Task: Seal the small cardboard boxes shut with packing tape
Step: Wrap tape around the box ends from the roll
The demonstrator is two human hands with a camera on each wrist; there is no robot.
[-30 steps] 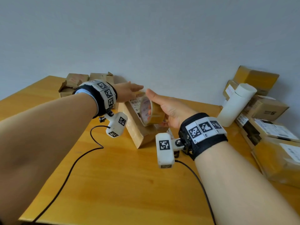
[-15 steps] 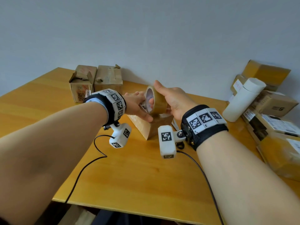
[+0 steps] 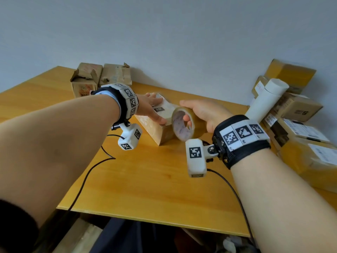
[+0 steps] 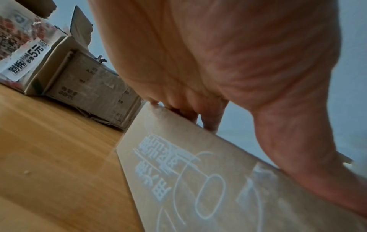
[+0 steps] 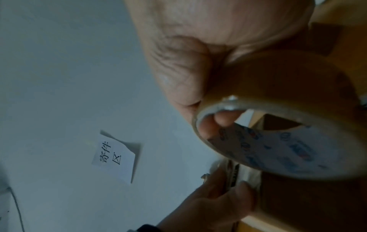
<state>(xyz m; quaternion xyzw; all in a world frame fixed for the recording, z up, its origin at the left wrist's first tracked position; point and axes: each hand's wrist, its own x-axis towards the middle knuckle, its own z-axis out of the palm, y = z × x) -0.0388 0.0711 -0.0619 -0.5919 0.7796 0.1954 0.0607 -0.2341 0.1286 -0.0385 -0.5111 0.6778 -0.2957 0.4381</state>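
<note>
A small cardboard box with a white label lies in the middle of the wooden table. My left hand presses flat on its top with straight fingers. In the left wrist view the palm sits over the printed side of the box. My right hand grips a roll of brown packing tape at the box's right end, thumb on the outside and a finger through the core. The right wrist view shows the roll close up, with the fingertips inside the core.
Two worn small boxes stand at the table's back left. A pile of larger cartons and a white roll crowd the right side. Sensor cables trail over the table's front. A paper note hangs on the wall.
My left hand has moved from beside the roll onto the box top and lies flat. My right hand has lowered the roll from above the box to its right end.
</note>
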